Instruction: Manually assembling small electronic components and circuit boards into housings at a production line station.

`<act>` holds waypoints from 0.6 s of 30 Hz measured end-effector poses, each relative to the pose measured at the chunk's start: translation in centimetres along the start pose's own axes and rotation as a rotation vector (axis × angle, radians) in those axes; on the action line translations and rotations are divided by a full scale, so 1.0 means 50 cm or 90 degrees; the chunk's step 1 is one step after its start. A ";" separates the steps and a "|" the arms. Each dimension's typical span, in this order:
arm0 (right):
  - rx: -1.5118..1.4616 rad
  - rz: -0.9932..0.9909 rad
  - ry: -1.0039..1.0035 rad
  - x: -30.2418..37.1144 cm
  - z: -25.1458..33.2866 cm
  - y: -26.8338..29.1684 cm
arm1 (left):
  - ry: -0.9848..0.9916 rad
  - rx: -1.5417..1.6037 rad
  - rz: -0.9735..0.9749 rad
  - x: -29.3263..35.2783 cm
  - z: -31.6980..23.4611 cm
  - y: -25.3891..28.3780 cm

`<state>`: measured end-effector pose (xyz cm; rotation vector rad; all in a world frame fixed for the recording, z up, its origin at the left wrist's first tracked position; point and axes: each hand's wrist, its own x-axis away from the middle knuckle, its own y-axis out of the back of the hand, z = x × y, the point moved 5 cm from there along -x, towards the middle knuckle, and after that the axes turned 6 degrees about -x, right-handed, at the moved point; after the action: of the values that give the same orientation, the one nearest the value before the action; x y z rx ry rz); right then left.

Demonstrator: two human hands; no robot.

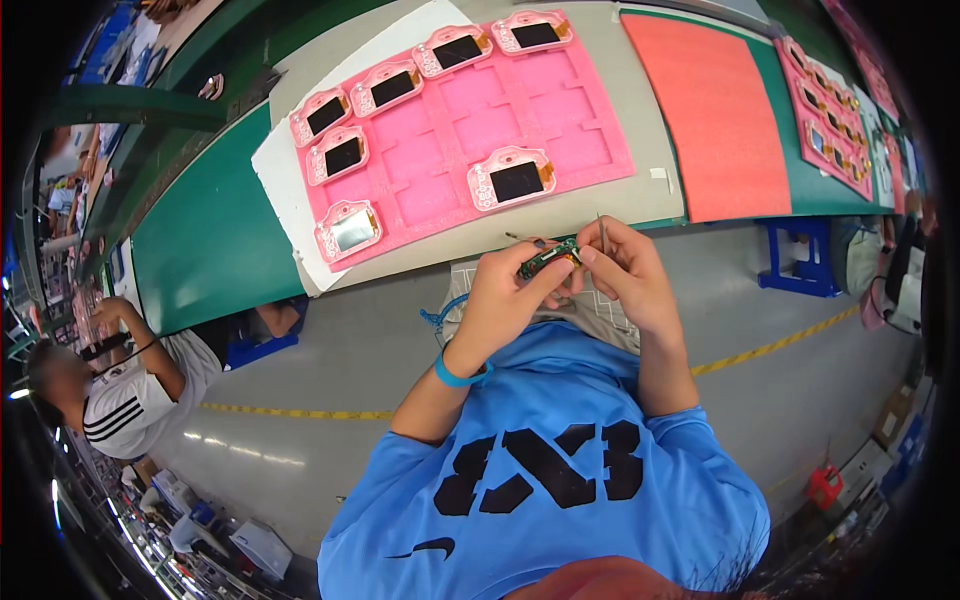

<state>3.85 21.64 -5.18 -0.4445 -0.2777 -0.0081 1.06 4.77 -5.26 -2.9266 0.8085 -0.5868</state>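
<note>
My left hand [505, 300] is closed round the edge of a small green circuit board [545, 262], held in front of my body just off the bench's near edge. My right hand [632, 272] pinches a thin dark pointed tool [601, 232], its tip upward; its exact kind is too small to tell. The right fingertips meet the board's right end, where a bit of yellow shows. Beyond my hands lies a pink foam tray [440, 185] with several pink handheld-console shells. The nearest shell [512, 178] has a dark screen; the one at the lower left [350, 230] has a pale screen.
Under the tray is a white sheet [272, 165] on the bench. An orange-red foam mat [715, 125] lies to the right, with another filled pink tray [825, 120] beyond. A blue stool [800, 258] stands below the bench. A co-worker [150, 385] sits at the left.
</note>
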 end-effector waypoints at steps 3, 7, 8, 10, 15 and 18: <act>-0.012 0.057 -0.014 0.002 -0.001 -0.007 | -0.023 -0.080 0.035 0.002 -0.014 0.014; -0.045 0.079 -0.021 0.008 -0.002 -0.027 | 0.012 -0.077 0.120 0.010 -0.019 0.031; -0.058 0.080 -0.024 0.011 -0.003 -0.033 | 0.033 -0.061 0.157 0.011 -0.019 0.033; -0.074 0.077 -0.022 0.015 -0.005 -0.039 | 0.055 -0.048 0.199 0.010 -0.025 0.036; -0.229 0.064 -0.074 0.015 -0.029 -0.049 | -0.051 -0.203 0.166 0.012 -0.069 0.043; -0.179 0.052 -0.055 0.009 -0.022 -0.058 | -0.059 -0.221 0.113 0.012 -0.085 0.052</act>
<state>4.40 18.56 -4.79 -0.7363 -0.3451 0.0526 -1.32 2.43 -1.50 -3.1036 1.2555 -0.3224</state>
